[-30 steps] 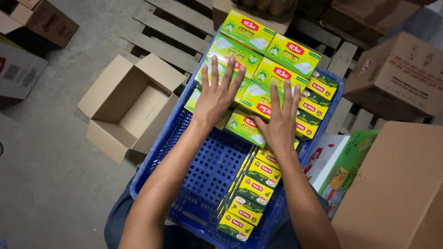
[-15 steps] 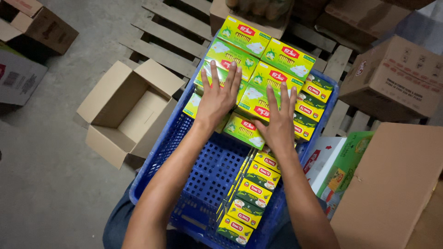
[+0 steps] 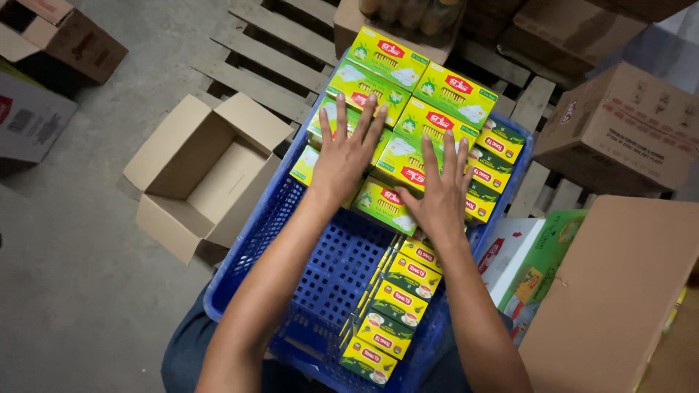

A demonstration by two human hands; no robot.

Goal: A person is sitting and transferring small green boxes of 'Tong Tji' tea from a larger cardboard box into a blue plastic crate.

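Both hands flat, fingers spread (no grip closed): left hand [image 3: 348, 156], right hand [image 3: 440, 195] atop green-yellow boxes [image 3: 403, 156] in blue crate [image 3: 251, 251].

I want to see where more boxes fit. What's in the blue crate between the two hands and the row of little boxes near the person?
In the head view, bare blue crate floor lies between the hands and the row of small boxes.

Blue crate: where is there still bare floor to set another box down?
The blue crate has bare mesh floor at its near-left, bordered by the left wall, the flat green-yellow boxes beyond, and the small yellow boxes on the right. The far end is crowded, under the left hand and right hand.
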